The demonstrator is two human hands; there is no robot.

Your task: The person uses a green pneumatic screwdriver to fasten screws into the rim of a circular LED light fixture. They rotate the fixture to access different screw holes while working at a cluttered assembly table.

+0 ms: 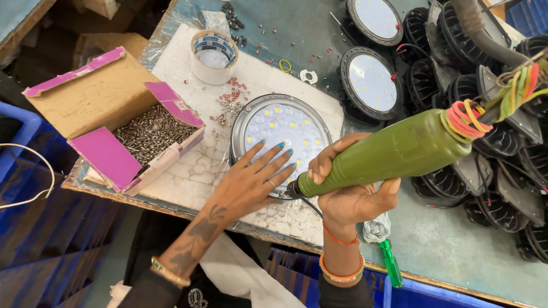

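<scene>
Fig.: Left hand [258,175] lay spread flat on round LED lamp [280,139], frame centre, on white foam sheet [191,102]. Right hand [346,187] wrapped the green powered screwdriver [386,155]. Lamp prob. rigid, weighty, lens fragile; hold by metal rim.

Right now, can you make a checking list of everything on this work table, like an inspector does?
Surface: teal table with a cracked white foam pad on it.
Job's things: round lamp with a clear lens, lying flat on the pad; green power screwdriver, tip at the lamp's rim.
Clutter: open cardboard box of screws, tape roll, loose screws, small green-handled screwdriver.
Grippers: left hand flat on the lamp; right hand gripping the power screwdriver.
Cables: coloured wires tied above the tool.
Surroundings: finished lamps, stacked black housings, blue crates.
</scene>
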